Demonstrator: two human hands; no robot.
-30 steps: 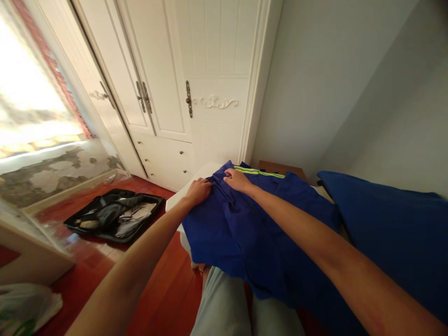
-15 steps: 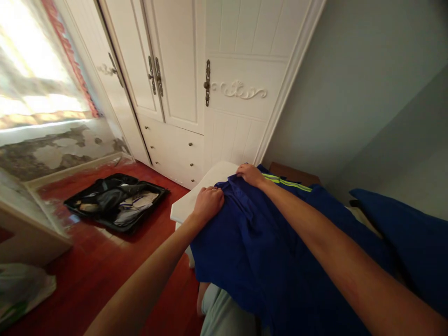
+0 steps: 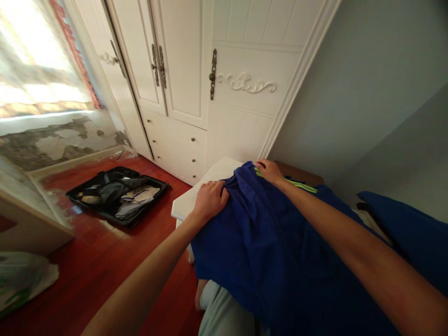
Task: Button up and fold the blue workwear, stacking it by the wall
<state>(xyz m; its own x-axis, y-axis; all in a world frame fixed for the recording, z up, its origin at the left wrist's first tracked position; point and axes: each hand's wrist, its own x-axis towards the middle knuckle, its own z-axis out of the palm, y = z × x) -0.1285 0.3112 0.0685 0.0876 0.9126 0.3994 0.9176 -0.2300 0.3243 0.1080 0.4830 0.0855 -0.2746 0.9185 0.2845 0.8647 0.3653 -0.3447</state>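
A large blue garment (image 3: 259, 242) with yellow-green stripes lies spread and wrinkled in front of me, its far end on a white tabletop (image 3: 189, 201). My left hand (image 3: 211, 199) grips the garment's far left edge, fingers curled over the cloth. At the far right, near the stripes, my right hand (image 3: 269, 171) pinches the fabric between thumb and fingers. Folds of cloth bunch up between the two hands.
An open black suitcase (image 3: 119, 196) with clothes lies on the red floor (image 3: 140, 252) at left. Behind the tabletop stands a white wardrobe (image 3: 238, 107). A plastic bag (image 3: 24, 280) is at lower left, a blue pillow (image 3: 406, 228) at right.
My right hand has moved right along the garment's far edge, onto the striped part. My left hand stays at the left edge. The view has shifted slightly.
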